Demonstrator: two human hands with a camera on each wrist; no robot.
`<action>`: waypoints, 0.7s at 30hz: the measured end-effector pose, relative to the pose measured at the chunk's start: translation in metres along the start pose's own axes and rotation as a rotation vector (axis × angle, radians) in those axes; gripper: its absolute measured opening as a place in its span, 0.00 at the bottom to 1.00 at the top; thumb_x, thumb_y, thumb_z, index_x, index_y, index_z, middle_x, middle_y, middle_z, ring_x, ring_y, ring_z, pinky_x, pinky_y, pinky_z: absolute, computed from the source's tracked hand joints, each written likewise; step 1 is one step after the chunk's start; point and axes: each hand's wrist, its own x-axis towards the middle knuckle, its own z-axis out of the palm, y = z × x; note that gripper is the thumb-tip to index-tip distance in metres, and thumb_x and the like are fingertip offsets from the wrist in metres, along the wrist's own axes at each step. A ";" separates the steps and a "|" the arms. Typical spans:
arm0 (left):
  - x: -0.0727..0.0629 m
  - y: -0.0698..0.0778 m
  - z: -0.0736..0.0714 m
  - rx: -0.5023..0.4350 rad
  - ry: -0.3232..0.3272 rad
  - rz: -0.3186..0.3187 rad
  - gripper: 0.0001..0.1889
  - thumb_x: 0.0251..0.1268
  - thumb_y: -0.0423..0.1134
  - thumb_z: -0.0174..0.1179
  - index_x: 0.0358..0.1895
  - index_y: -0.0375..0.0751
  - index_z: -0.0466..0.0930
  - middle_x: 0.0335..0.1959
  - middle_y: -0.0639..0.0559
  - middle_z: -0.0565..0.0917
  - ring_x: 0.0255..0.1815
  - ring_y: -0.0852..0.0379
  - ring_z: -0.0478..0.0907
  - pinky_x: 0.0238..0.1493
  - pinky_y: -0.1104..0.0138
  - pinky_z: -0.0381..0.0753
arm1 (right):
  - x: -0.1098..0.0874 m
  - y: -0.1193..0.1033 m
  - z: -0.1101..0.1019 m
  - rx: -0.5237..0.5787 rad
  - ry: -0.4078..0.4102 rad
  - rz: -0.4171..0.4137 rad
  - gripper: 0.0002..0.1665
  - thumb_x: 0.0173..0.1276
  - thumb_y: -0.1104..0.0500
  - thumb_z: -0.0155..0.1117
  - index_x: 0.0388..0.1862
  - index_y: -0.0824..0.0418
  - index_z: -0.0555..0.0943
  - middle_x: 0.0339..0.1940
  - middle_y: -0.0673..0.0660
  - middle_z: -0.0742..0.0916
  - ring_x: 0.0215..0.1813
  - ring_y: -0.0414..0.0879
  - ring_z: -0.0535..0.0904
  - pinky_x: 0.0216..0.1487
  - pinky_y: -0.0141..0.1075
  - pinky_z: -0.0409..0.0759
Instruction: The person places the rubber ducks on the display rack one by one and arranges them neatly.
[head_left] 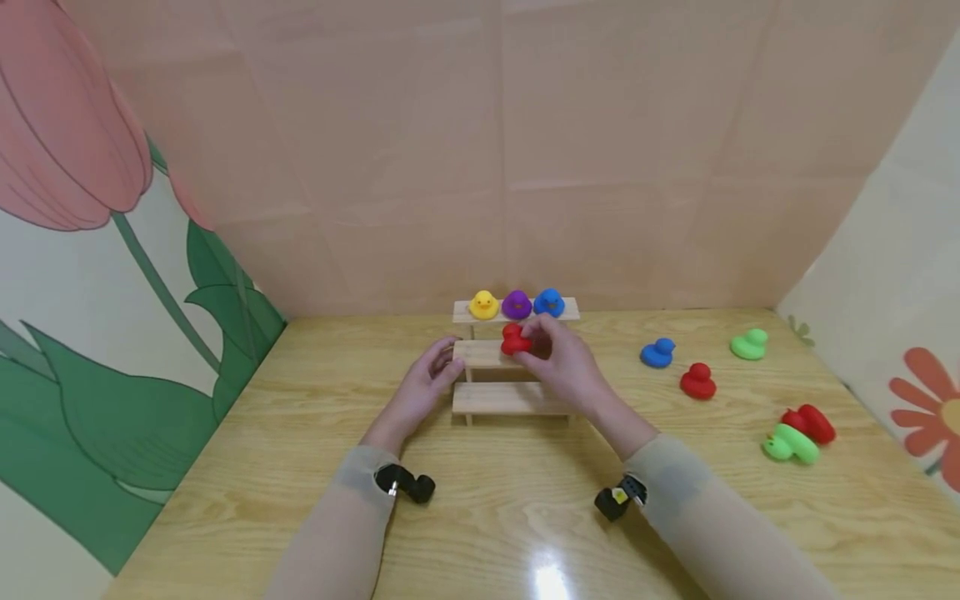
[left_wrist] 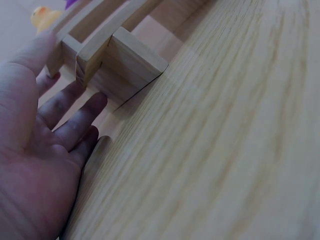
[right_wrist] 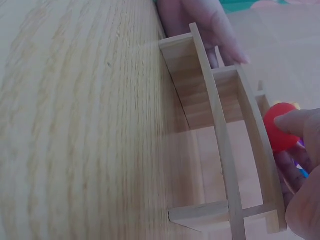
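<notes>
Backdrop cloth [head_left: 502, 150], one pinkish-brown sheet, stands behind one wood-grain table [head_left: 495, 533]. One painted tulip [head_left: 75, 108] fills the left side; one red-petalled flower [head_left: 918, 408] shows at right. Two beige sleeves, left sleeve [head_left: 337, 517] and right sleeve [head_left: 727, 517], reach in, each wearing one black wrist device.

One wooden stand [head_left: 510, 400] with three steps sits on the table. Two hands work at it. The left hand [head_left: 423, 387] is at its left end, fingers loosely extended and thumb apart, touching around the middle step. The right hand [head_left: 566, 358] pinches one red duck [head_left: 513, 342] between thumb and fingers, at the middle step; whether its base rests there I cannot tell.

Nine ducks are in view. Three line the top step: yellow duck [head_left: 483, 306], purple duck [head_left: 517, 305], blue duck [head_left: 550, 303]. Five lie on the table to the right: one blue [head_left: 657, 354], two red [head_left: 698, 382], two green [head_left: 748, 344]. Of these, one red and one green are tipped over, close together.
</notes>
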 end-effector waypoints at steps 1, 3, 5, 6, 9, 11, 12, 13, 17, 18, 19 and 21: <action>0.000 0.000 0.000 -0.001 0.001 0.001 0.37 0.84 0.59 0.62 0.87 0.51 0.64 0.78 0.43 0.78 0.78 0.44 0.75 0.81 0.47 0.69 | 0.000 0.000 0.000 0.001 -0.001 0.001 0.19 0.74 0.62 0.80 0.56 0.56 0.80 0.57 0.56 0.88 0.56 0.54 0.84 0.62 0.50 0.87; 0.000 0.001 0.000 -0.002 0.003 -0.001 0.37 0.84 0.59 0.62 0.87 0.52 0.65 0.78 0.43 0.78 0.78 0.44 0.75 0.81 0.48 0.70 | -0.001 0.001 -0.001 0.004 0.000 0.008 0.19 0.75 0.62 0.79 0.57 0.56 0.80 0.58 0.56 0.88 0.56 0.54 0.84 0.63 0.51 0.87; -0.001 0.002 0.000 0.000 0.006 -0.004 0.36 0.84 0.59 0.62 0.87 0.52 0.65 0.78 0.43 0.78 0.77 0.44 0.75 0.81 0.48 0.70 | -0.002 0.002 -0.001 0.000 0.005 0.017 0.19 0.75 0.62 0.80 0.57 0.55 0.79 0.58 0.56 0.88 0.57 0.55 0.84 0.64 0.51 0.87; -0.001 0.002 0.000 -0.001 0.007 -0.005 0.36 0.84 0.59 0.62 0.86 0.52 0.65 0.77 0.43 0.79 0.77 0.45 0.76 0.81 0.48 0.70 | -0.002 0.002 -0.001 -0.003 0.008 0.021 0.20 0.75 0.62 0.80 0.57 0.54 0.79 0.58 0.56 0.87 0.57 0.55 0.84 0.64 0.51 0.87; -0.001 0.001 0.000 -0.001 0.009 -0.012 0.35 0.84 0.59 0.62 0.86 0.54 0.66 0.77 0.44 0.79 0.77 0.45 0.76 0.81 0.48 0.70 | -0.002 0.003 -0.002 -0.018 0.014 0.024 0.20 0.75 0.62 0.79 0.58 0.54 0.79 0.58 0.56 0.87 0.57 0.55 0.84 0.64 0.51 0.87; -0.001 0.001 0.000 -0.001 0.008 -0.015 0.35 0.84 0.59 0.62 0.86 0.54 0.66 0.77 0.44 0.79 0.77 0.45 0.76 0.81 0.48 0.70 | -0.003 0.003 -0.002 -0.028 0.019 0.023 0.21 0.74 0.62 0.80 0.58 0.54 0.79 0.58 0.56 0.87 0.57 0.55 0.84 0.64 0.51 0.87; -0.001 0.001 0.000 0.000 0.008 -0.015 0.35 0.84 0.59 0.62 0.86 0.54 0.66 0.77 0.44 0.79 0.77 0.45 0.76 0.81 0.48 0.70 | -0.003 0.003 -0.002 -0.030 0.020 0.021 0.21 0.74 0.62 0.80 0.58 0.54 0.79 0.58 0.56 0.87 0.58 0.55 0.84 0.64 0.51 0.87; -0.001 0.001 0.000 0.000 0.008 -0.016 0.35 0.84 0.59 0.62 0.86 0.54 0.66 0.77 0.44 0.79 0.77 0.45 0.76 0.81 0.47 0.70 | -0.003 0.004 -0.002 -0.032 0.023 0.018 0.20 0.74 0.62 0.80 0.58 0.54 0.79 0.58 0.56 0.87 0.58 0.55 0.84 0.64 0.51 0.87; -0.001 0.001 0.000 0.001 0.005 -0.016 0.35 0.84 0.60 0.62 0.86 0.56 0.66 0.77 0.45 0.79 0.77 0.45 0.76 0.81 0.48 0.70 | -0.004 0.006 -0.003 -0.047 0.034 0.007 0.19 0.75 0.63 0.79 0.57 0.55 0.80 0.58 0.57 0.86 0.59 0.56 0.83 0.66 0.53 0.85; -0.001 0.001 0.000 0.001 0.004 -0.015 0.35 0.83 0.60 0.62 0.86 0.56 0.66 0.77 0.45 0.79 0.77 0.45 0.76 0.81 0.48 0.70 | -0.004 0.006 -0.003 -0.052 0.034 0.004 0.18 0.75 0.64 0.79 0.57 0.55 0.80 0.58 0.57 0.86 0.60 0.56 0.83 0.67 0.53 0.84; -0.001 0.001 0.000 0.003 0.003 -0.014 0.35 0.83 0.60 0.62 0.86 0.56 0.66 0.77 0.45 0.79 0.77 0.45 0.76 0.81 0.48 0.70 | -0.005 0.007 -0.004 -0.058 0.032 -0.002 0.18 0.75 0.65 0.78 0.57 0.56 0.80 0.59 0.57 0.86 0.61 0.57 0.82 0.67 0.54 0.84; 0.000 0.000 0.000 0.001 -0.002 -0.008 0.36 0.84 0.60 0.62 0.86 0.54 0.66 0.77 0.44 0.79 0.77 0.45 0.76 0.81 0.47 0.70 | -0.006 0.008 -0.005 -0.068 0.024 -0.020 0.18 0.74 0.66 0.77 0.56 0.57 0.80 0.59 0.58 0.86 0.61 0.58 0.82 0.68 0.55 0.83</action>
